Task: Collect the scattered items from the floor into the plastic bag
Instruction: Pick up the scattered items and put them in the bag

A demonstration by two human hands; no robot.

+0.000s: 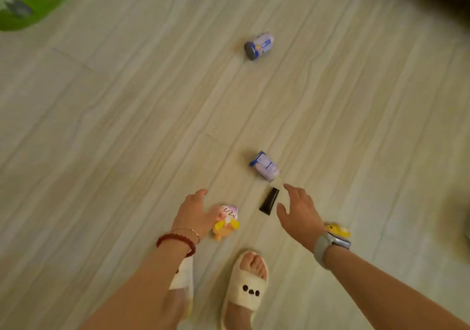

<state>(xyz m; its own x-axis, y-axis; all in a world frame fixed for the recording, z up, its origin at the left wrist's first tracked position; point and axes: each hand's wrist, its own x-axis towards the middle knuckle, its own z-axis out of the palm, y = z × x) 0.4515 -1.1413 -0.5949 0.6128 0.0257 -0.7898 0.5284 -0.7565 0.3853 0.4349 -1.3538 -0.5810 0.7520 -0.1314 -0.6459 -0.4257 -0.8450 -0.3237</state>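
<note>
Labels on cans [259, 46] blurred, unreadable

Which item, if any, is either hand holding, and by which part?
None. The left hand and the right hand both hover open above the floor; the black tube lies untouched between them.

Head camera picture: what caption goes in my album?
Two open hands, left and right, reach toward a black tube on the floor.

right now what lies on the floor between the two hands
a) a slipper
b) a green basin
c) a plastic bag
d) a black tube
d: the black tube lies on the floor between the left hand and the right hand, neither touching it.
</note>
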